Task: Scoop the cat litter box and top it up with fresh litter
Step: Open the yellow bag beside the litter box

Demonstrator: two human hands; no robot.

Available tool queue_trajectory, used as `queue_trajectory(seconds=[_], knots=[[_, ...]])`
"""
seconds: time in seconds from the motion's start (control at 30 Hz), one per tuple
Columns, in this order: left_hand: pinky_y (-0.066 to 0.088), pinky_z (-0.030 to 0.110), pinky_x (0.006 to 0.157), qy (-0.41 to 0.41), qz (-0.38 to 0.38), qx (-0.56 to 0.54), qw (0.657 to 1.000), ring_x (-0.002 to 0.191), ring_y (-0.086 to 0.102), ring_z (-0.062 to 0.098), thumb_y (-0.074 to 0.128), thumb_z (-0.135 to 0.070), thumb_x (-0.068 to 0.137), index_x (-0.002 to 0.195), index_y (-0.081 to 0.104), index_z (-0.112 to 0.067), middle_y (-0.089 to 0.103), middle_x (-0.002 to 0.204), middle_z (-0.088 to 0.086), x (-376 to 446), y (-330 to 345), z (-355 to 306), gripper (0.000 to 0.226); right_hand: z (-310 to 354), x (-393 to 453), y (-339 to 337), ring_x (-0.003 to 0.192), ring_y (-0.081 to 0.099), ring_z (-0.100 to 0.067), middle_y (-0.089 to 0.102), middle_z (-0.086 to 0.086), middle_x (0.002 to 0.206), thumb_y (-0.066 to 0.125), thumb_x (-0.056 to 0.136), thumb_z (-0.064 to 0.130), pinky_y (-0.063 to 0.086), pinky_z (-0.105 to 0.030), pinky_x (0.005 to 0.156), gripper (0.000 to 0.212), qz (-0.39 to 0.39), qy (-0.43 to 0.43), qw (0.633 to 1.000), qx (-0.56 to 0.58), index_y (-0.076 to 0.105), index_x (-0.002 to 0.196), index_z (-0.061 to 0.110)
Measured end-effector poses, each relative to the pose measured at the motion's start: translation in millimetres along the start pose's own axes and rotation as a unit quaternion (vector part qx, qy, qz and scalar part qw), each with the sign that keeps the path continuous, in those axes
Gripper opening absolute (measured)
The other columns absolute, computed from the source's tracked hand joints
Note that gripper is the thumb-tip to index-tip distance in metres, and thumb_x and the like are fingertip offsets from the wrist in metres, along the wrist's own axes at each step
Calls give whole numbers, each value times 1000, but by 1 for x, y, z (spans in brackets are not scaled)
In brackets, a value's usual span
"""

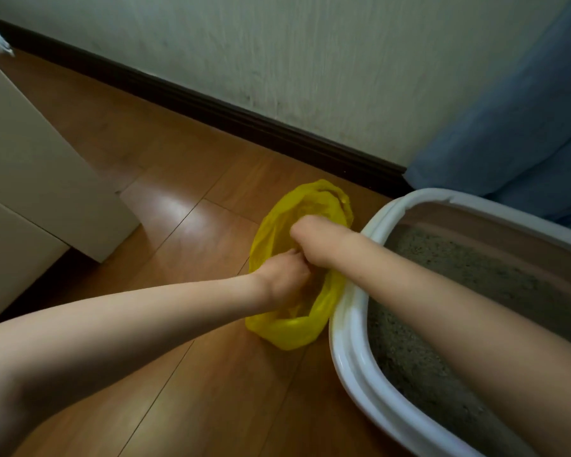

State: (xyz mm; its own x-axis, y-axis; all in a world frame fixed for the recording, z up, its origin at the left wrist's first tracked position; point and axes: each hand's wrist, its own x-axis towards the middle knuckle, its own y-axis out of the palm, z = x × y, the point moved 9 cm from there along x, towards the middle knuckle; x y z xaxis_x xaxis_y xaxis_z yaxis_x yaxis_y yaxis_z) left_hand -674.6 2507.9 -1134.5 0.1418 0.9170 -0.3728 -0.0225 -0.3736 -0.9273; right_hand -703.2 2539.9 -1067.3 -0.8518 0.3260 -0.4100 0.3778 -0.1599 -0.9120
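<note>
Dim, soft focus — glare patch on floor (pixel 182 212), edges bowed.

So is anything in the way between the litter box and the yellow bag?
Nothing visible. The bag lies open on the floor right against the litter box rim. Both hands are at its mouth, the left hand and right hand with fingers curled into the plastic. Only the right forearm crosses over the rim.

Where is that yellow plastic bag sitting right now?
In the head view the yellow plastic bag lies on the wooden floor near the middle, against the left rim of the white litter box, with both hands, left hand and right hand, at its opening.
</note>
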Motion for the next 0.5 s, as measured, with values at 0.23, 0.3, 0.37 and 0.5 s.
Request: queue_trajectory(seconds=[0.23, 0.3, 0.37, 0.5], knots=[[31, 53, 105, -124, 85, 71, 986, 145, 10, 41, 29, -55, 99, 154, -5, -9, -3, 161, 21, -17, 23, 31, 79, -38, 2, 66, 140, 23, -41, 8, -22, 155, 67, 86, 38, 36, -45, 109, 103, 184, 128, 974, 25, -8, 152, 12], [24, 57, 109, -138, 109, 92, 980, 146, 5, 43, 25, -58, 99, 154, -12, -11, -8, 160, 23, -22, 29, 46, 81, -43, 8, 73, 143, 13, -41, -1, -21, 157, 61, 90, 40, 26, -48, 113, 102, 180, 135, 974, 13, -15, 151, 12], [18, 61, 112, -139, 118, 110, 977, 147, 3, 44, 22, -59, 98, 153, -15, -12, -11, 159, 24, -28, 31, 55, 81, -49, 14, 76, 144, 4, -41, -7, -20, 158, 54, 92, 43, 17, -52, 115, 97, 169, 147, 974, -11, -16, 151, 11], [16, 60, 112, -130, 117, 139, 975, 147, 4, 44, 20, -64, 97, 153, -16, -15, -9, 159, 26, -34, 31, 69, 83, -54, 16, 82, 144, -9, -41, -18, -18, 157, 50, 93, 46, 7, -54, 116, 95, 193, 150, 969, -18, -19, 150, 14]])
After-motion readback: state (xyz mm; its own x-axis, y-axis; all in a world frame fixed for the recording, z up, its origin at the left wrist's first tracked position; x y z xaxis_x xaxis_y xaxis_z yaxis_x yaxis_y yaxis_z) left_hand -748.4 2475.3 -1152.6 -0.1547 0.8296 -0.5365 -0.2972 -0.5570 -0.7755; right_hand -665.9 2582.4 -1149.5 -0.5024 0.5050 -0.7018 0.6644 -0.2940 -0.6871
